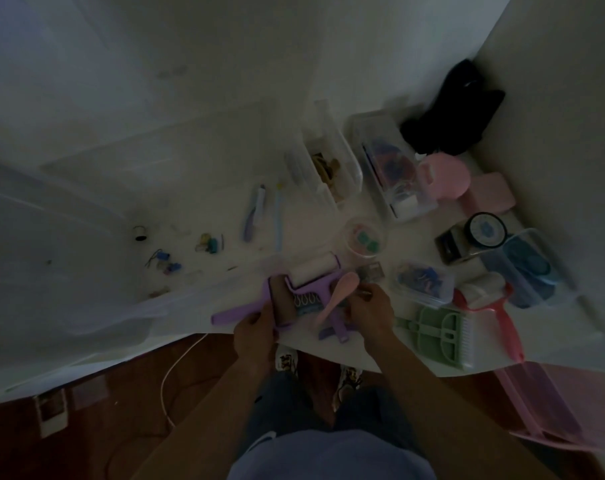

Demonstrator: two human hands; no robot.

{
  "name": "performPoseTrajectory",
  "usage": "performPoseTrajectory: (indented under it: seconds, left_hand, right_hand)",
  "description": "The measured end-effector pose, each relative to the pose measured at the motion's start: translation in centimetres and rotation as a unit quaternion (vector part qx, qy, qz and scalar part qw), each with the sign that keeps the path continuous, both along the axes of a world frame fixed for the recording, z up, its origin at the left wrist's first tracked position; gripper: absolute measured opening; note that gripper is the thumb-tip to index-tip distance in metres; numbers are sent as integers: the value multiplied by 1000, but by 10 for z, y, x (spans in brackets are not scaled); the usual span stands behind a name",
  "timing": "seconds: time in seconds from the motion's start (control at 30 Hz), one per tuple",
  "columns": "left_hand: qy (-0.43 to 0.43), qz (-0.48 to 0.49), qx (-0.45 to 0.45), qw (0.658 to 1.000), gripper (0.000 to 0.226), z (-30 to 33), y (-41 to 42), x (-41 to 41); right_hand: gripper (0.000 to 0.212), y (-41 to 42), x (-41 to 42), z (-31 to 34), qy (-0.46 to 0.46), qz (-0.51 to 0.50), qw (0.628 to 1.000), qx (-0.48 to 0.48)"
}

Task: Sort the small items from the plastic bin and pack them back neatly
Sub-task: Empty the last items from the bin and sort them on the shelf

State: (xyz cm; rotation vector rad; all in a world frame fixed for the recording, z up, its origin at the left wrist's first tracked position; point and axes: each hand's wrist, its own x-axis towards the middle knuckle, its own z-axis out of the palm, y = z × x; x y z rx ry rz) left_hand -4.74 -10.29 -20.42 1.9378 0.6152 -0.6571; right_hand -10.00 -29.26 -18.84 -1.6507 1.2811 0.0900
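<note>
Premises: a domestic room, dimly lit. Evidence follows. Floor (96, 403) is reddish-brown wood, with a white cord (176, 368) trailing loose across it. Work surface is a white table (332, 351) set against plain white walls (225, 46), meeting at a corner. On the table: household goods, namely a purple lint roller (308, 278), a red-handled lint roller (491, 306), a green dustpan and brush set (443, 336), and clear storage boxes (387, 164) of small oddments. A black cloth item (453, 112) lies in the corner. No trade or laboratory fittings are seen.
</note>
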Motion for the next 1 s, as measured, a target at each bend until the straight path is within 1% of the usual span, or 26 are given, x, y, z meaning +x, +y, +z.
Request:
performPoseTrajectory:
  seconds: [0.07,0.17,0.2,0.3,0.37,0.43,0.5,0.57,0.7,0.73,0.8,0.83,0.9,0.97,1.0]
  left_hand:
    - [-7,-2,7,1000,42,2,3,-1]
    - [-17,-25,19,999,43,5,5,-4]
    - [-15,-26,23,999,43,5,6,-4]
    - [-24,-12,20,999,38,3,9,-5]
    - [-23,13,25,999,31,1,13,-4]
    - [-23,20,43,999,37,-2,17,-4]
    - [-50,14,72,996,39,3,16,-7]
    - [-102,0,81,992,30,14,9,-11]
    - [-200,-89,74,973,18,28,-4,-24]
    - [-215,-116,68,967,18,30,-9,-27]
    - [-216,-167,51,961,17,32,-20,-34]
    - [-213,-194,47,956,17,33,-26,-37]
    - [-214,-250,42,943,17,31,-35,-43]
    - [-206,-294,25,933,15,26,-41,-51]
    - [-200,-316,20,927,14,22,-44,-55]
  right_hand:
    - [34,3,3,1,-16,0,1000,8]
    - [24,9,11,1,-5,36,999,-33]
    - [24,10,13,2,4,36,998,-43]
    - [24,4,17,1,26,1,999,-43]
    - [23,-8,15,3,17,-32,999,-39]
    - [18,-22,10,10,6,-54,997,-46]
    - [17,-35,3,14,1,-61,997,-55]
    - [15,-43,-4,16,14,-37,997,-61]
    - [4,-46,-19,15,20,-10,999,-42]
    - [5,-44,-26,14,26,-10,999,-43]
    - [8,-39,-42,11,38,-25,998,-45]
    - [10,-36,-51,6,43,-52,997,-24]
    - [15,-28,-70,-5,62,-127,989,52]
    - [15,-24,-86,-14,91,-207,967,118]
    - [12,-22,-92,-14,96,-232,956,151]
